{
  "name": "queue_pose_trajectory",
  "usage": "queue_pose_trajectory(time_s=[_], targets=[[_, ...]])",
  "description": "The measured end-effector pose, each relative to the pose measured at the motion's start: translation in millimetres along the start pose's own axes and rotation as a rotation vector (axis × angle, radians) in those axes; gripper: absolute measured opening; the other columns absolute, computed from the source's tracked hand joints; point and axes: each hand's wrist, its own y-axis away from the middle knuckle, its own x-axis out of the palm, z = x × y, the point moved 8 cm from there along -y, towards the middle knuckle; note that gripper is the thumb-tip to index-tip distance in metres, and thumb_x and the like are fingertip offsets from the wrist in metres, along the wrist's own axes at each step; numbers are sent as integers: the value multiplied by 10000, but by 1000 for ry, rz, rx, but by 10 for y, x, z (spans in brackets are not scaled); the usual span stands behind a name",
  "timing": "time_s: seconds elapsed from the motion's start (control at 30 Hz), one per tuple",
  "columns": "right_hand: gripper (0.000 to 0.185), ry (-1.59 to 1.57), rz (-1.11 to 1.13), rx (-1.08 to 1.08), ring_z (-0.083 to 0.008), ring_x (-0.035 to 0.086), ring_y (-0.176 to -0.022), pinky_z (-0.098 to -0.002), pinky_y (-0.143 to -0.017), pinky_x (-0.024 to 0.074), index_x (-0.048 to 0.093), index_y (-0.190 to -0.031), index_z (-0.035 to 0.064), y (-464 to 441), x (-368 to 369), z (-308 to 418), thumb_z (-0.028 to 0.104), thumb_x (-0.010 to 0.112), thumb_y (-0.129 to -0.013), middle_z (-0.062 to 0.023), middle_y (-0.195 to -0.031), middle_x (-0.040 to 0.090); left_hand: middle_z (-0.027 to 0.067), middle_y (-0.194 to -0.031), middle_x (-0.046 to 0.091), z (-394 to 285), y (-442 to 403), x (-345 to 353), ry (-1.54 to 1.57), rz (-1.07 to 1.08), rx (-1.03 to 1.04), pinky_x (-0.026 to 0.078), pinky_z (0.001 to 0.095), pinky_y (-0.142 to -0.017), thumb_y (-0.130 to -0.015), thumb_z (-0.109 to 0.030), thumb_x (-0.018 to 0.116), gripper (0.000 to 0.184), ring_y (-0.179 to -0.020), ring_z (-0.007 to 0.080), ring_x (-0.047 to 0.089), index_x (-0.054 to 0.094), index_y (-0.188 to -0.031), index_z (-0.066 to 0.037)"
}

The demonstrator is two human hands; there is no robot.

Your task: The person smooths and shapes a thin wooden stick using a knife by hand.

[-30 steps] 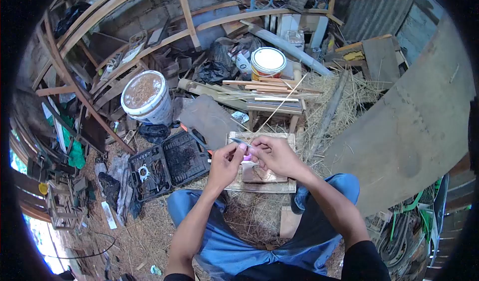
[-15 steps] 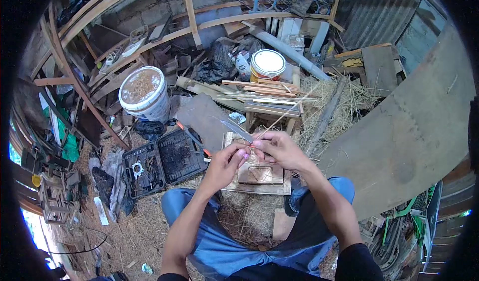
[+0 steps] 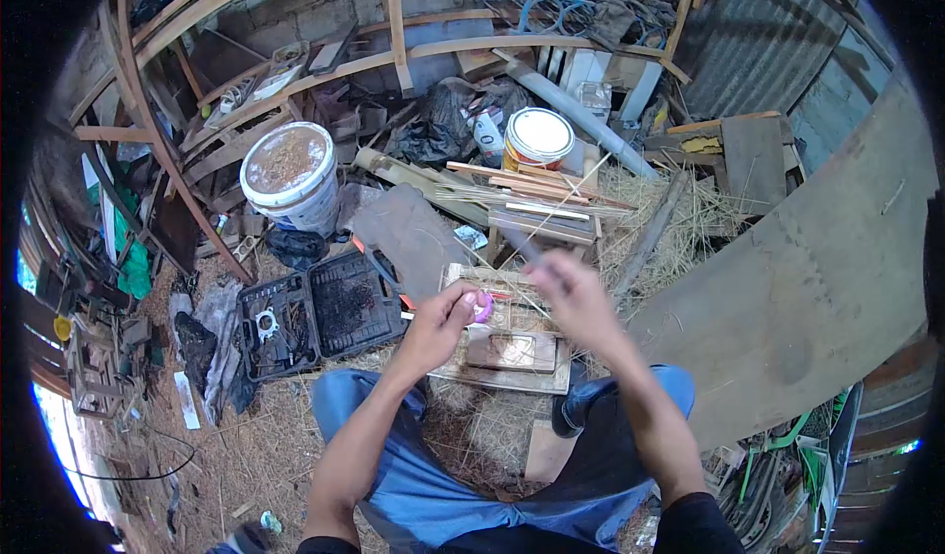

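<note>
My right hand (image 3: 576, 298) is raised over the right side of a low wooden board and smeared by motion. It grips a knife (image 3: 520, 245), whose blurred grey blade points up and to the left. My left hand (image 3: 440, 320) is closed above the board's left side, fingers curled. A pink-purple piece (image 3: 482, 306) shows at its fingertips; whether it is worn or held I cannot tell. Thin pale strips (image 3: 563, 203) cross near both hands. Beneath them lies the wooden board (image 3: 499, 378), bearing a smaller wooden block (image 3: 512, 350).
Beyond the board, wooden slats (image 3: 522, 182) lie stacked on a small stand. A white bucket of shavings (image 3: 290, 182) and a white-lidded bucket (image 3: 539, 141) stand behind. An open black tool case (image 3: 325, 308) lies left; a large flat sheet (image 3: 787, 288) slopes at right.
My right hand has moved right, away from my left, carrying the knife with it. The two hands were together over the board before. My left hand has barely moved.
</note>
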Motion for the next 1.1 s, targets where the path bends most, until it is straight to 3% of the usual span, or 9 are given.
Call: queue_pose_trajectory(time_s=[0.2, 0.37, 0.43, 0.57, 0.7, 0.73, 0.8, 0.9, 1.1], targets=[[190, 314, 63, -192, -367, 591, -621, -425, -536, 432, 617, -886, 34, 86, 290, -14, 204, 543, -926, -220, -713, 589, 36, -696, 557, -120, 23, -27, -304, -57, 59, 402, 240, -583, -960, -106, 479, 163, -628, 77, 462, 589, -998, 8], [223, 412, -19, 47, -395, 614, -622, -452, -515, 472, 585, -836, 26, -49, -62, -125, 234, 556, -912, -189, -681, 618, 41, -664, 551, -161, 82, -33, -233, -100, 142, 401, 251, -559, -940, -113, 515, 165, -598, 84, 474, 618, -1017, -8], [190, 301, 56, -195, -359, 593, -553, -423, -491, 429, 598, -886, 31, 88, 197, 83, 208, 539, -923, -198, -615, 569, 53, -680, 577, -153, 68, -11, -282, -104, 130, 407, 255, -565, -937, -105, 519, 164, -603, 88, 488, 618, -1022, -6], [249, 355, 87, 160, -329, 592, -563, -398, -528, 442, 607, -913, 15, -60, 7, -199, 246, 519, -940, -195, -658, 586, 158, -748, 632, -184, 128, -31, -350, -128, 248, 454, 313, -559, -911, -66, 537, 145, -582, 230, 598, 616, -1026, -27], [337, 236, -130, 14, -130, 520, -515, -302, -470, 418, 616, -1022, 6, -232, -496, -403, 313, 492, -964, -62, -626, 560, 171, -796, 648, -257, 133, -59, -494, -127, 295, 484, 378, -597, -882, -53, 554, 146, -682, 342, 640, 620, -1011, -39], [337, 246, -134, 12, -130, 520, -515, -302, -470, 418, 616, -1022, 6, -224, -546, -333, 313, 492, -964, -62, -626, 560, 168, -788, 645, -282, 124, -60, -505, -135, 331, 482, 397, -595, -881, -65, 553, 136, -680, 342, 638, 617, -999, -44], [322, -612, -65, 410, -49, 392, -472, -206, -412, 327, 563, -1083, 11, -118, -462, -451, 303, 475, -977, 3, -639, 468, 171, -778, 640, -301, 108, -67, -542, -94, 272, 478, 396, -589, -884, -70, 547, 135, -678, 343, 634, 614, -998, -46], [307, -859, -99, 435, -9, 316, -473, -159, -399, 242, 565, -1055, 23, -107, -374, -378, 306, 470, -982, 43, -671, 430, 173, -739, 623, -235, 66, -26, -531, -61, 191, 468, 382, -570, -896, -107, 547, 141, -631, 313, 625, 619, -1001, -46], [300, -705, 212, 478, -24, 354, -471, -170, -406, 275, 556, -1057, 15, 11, 223, -270, 289, 457, -988, 13, -664, 467, 150, -819, 655, -383, -1, 98, -311, -170, 327, 482, 345, -581, -898, -87, 577, 129, -636, 243, 638, 623, -995, -15]])
